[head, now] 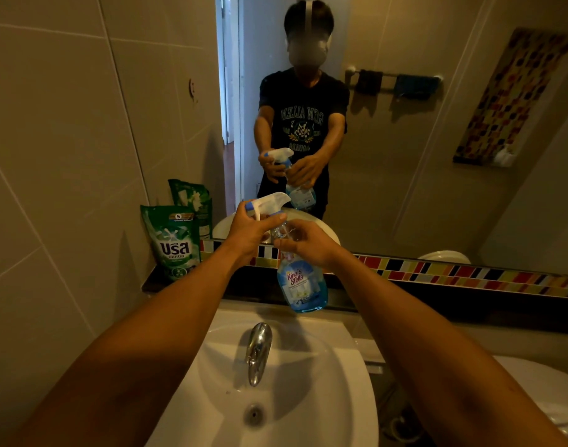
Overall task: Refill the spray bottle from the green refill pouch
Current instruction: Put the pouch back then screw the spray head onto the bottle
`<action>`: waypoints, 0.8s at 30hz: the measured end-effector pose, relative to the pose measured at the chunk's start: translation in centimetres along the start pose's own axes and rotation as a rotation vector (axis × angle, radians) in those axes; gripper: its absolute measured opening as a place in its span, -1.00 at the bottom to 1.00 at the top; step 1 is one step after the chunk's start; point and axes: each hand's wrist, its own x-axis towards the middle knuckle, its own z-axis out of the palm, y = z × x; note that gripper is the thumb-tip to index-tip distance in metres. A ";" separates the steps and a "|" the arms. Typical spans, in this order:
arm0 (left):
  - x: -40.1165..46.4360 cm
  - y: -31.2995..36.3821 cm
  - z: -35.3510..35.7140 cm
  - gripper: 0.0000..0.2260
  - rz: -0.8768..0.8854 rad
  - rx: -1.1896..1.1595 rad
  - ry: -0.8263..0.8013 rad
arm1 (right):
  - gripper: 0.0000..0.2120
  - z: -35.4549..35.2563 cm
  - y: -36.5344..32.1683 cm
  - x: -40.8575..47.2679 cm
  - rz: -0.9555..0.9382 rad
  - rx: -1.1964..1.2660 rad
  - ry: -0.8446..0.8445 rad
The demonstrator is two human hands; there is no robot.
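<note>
You hold the bottle (303, 285) up over the sink (308, 366), just above the tap (258, 350). Your left hand (248, 232) curls round the white trigger head (269, 203); your right hand (308, 241) wraps the neck from 3 o'clock. The pouch (173, 241) stands on the ledge (153, 282) at 9 o'clock from the bottle, near the mirror (405, 140).
</note>
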 end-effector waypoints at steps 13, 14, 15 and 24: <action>-0.4 0.1 -0.1 -0.56 -0.030 -0.085 -0.044 | -0.66 0.4 0.0 0.0 0.006 0.023 -0.023; -0.4 0.0 -0.2 -0.58 -0.030 -0.085 -0.047 | -0.65 0.4 0.1 0.0 0.007 0.024 -0.023; -0.4 0.0 -0.3 -0.60 -0.032 -0.095 -0.054 | -0.65 0.4 0.1 0.0 0.007 0.022 -0.022; -0.3 -0.2 -0.8 -0.56 -0.065 -0.153 -0.074 | -0.74 0.4 -0.1 -0.1 -0.016 0.019 -0.036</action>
